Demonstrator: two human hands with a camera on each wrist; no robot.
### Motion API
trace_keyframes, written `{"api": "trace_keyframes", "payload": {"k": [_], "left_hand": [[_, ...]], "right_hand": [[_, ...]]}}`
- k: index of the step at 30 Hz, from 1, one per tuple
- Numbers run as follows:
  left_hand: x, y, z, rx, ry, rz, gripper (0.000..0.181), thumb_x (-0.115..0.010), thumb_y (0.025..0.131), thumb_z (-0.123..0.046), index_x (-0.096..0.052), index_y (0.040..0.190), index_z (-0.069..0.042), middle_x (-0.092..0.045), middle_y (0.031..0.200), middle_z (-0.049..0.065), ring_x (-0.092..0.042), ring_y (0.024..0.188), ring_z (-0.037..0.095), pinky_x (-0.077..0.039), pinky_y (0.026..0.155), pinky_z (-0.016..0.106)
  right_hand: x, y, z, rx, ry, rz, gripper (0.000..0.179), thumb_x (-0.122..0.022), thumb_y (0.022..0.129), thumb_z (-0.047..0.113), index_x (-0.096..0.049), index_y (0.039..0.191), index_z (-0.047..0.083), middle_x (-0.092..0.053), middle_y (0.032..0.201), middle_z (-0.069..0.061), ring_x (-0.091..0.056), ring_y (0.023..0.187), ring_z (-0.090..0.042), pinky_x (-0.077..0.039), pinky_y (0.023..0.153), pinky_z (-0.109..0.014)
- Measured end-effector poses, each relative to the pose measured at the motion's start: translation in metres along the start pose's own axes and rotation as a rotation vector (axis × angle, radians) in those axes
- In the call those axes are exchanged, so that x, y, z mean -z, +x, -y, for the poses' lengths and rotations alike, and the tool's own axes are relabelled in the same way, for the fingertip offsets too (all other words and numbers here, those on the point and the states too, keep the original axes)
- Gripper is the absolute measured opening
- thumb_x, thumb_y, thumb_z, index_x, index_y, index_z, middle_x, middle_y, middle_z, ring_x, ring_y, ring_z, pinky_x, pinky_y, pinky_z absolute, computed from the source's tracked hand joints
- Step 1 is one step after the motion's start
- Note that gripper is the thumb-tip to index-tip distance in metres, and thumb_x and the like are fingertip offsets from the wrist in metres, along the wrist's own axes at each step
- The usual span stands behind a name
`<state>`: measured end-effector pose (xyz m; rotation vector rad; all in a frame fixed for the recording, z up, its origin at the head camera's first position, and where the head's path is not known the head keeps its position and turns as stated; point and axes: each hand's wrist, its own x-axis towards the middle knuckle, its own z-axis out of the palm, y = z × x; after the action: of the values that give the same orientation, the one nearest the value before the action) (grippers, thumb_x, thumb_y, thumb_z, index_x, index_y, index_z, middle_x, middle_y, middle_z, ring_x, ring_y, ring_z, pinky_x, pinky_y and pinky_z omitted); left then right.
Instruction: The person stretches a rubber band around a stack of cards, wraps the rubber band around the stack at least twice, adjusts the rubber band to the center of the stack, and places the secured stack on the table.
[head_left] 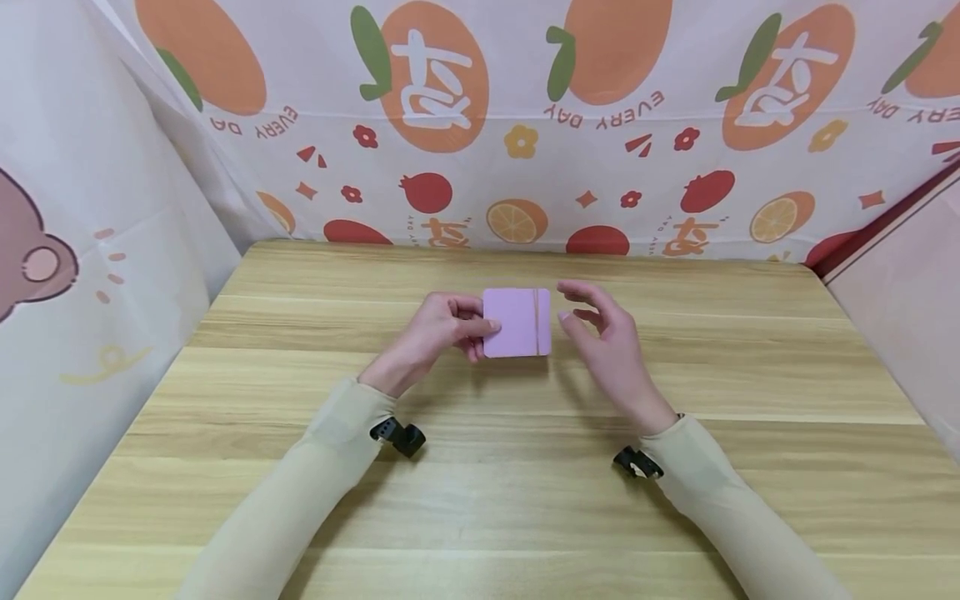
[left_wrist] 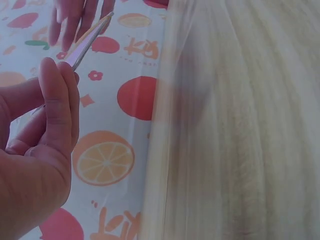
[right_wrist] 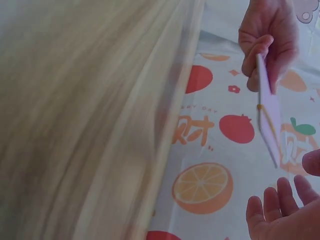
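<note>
A thin, lilac, square pad (head_left: pixel 512 325) with rounded corners is held above the table, its broad face upward in the head view. A tan rubber band (head_left: pixel 537 323) runs around it near its right edge. My left hand (head_left: pixel 442 325) pinches the left edge, thumb on top and fingers beneath. Just off the opposite edge, my right hand (head_left: pixel 611 342) hovers with fingers loosely bent and apart, holding nothing. From the right wrist, the pad (right_wrist: pixel 266 100) appears nearly edge-on, with a gap between it and the right fingertips (right_wrist: pixel 284 187).
Beneath both hands lies a light wood-grain table (head_left: pixel 480 500). Behind its far edge hangs a white cloth (head_left: pixel 517 187) printed with fruit and lettering. Another white cloth (head_left: pixel 112 208) covers the left side. Each wrist wears a small black camera.
</note>
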<state>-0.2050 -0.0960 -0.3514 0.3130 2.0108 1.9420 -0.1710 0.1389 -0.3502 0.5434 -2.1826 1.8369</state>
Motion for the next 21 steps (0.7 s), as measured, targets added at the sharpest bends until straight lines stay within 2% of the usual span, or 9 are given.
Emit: {"api": "trace_keyframes", "payload": {"k": [4, 8, 14, 17, 21], "left_hand": [[-0.004, -0.001, 0.000, 0.011, 0.004, 0.032, 0.010, -0.070, 0.088, -0.001, -0.065, 0.090, 0.008, -0.060, 0.063, 0.012, -0.056, 0.050, 0.016, -0.051, 0.049, 0.026], [-0.006, -0.002, 0.002, 0.032, 0.027, 0.069, 0.010, -0.071, 0.088, -0.003, -0.067, 0.092, 0.006, -0.061, 0.067, 0.013, -0.057, 0.051, 0.017, -0.051, 0.049, 0.026], [-0.009, -0.001, 0.005, 0.034, 0.037, 0.099, 0.010, -0.071, 0.089, -0.003, -0.067, 0.093, 0.005, -0.062, 0.069, 0.016, -0.059, 0.052, 0.018, -0.053, 0.050, 0.027], [-0.010, -0.001, 0.006, 0.026, 0.043, 0.114, 0.009, -0.069, 0.090, -0.002, -0.067, 0.094, 0.006, -0.062, 0.069, 0.016, -0.059, 0.052, 0.018, -0.054, 0.052, 0.028], [-0.012, 0.000, 0.007, 0.027, 0.034, 0.131, 0.011, -0.065, 0.094, -0.005, -0.066, 0.096, 0.007, -0.062, 0.068, 0.015, -0.059, 0.052, 0.018, -0.055, 0.053, 0.029]], "right_hand": [[0.000, 0.000, 0.014, -0.035, -0.016, -0.006, 0.030, -0.058, 0.095, -0.003, -0.058, 0.125, -0.008, -0.059, 0.127, -0.019, -0.049, 0.121, -0.029, -0.041, 0.103, -0.048], [0.001, -0.001, 0.017, -0.071, -0.033, -0.006, 0.022, -0.059, 0.096, -0.001, -0.063, 0.116, -0.009, -0.058, 0.126, -0.022, -0.052, 0.120, -0.028, -0.043, 0.100, -0.045], [0.005, 0.000, -0.003, -0.133, -0.022, -0.003, 0.019, -0.065, 0.096, 0.010, -0.068, 0.111, -0.001, -0.062, 0.122, -0.011, -0.057, 0.112, -0.022, -0.049, 0.092, -0.033], [0.007, 0.002, -0.014, -0.136, -0.021, -0.009, 0.020, -0.067, 0.095, 0.016, -0.069, 0.110, 0.002, -0.064, 0.118, -0.006, -0.059, 0.106, -0.019, -0.051, 0.089, -0.029], [0.009, 0.003, -0.015, -0.141, -0.026, 0.003, 0.023, -0.068, 0.095, 0.018, -0.069, 0.109, 0.001, -0.065, 0.116, -0.008, -0.059, 0.105, -0.019, -0.051, 0.089, -0.029]]}}
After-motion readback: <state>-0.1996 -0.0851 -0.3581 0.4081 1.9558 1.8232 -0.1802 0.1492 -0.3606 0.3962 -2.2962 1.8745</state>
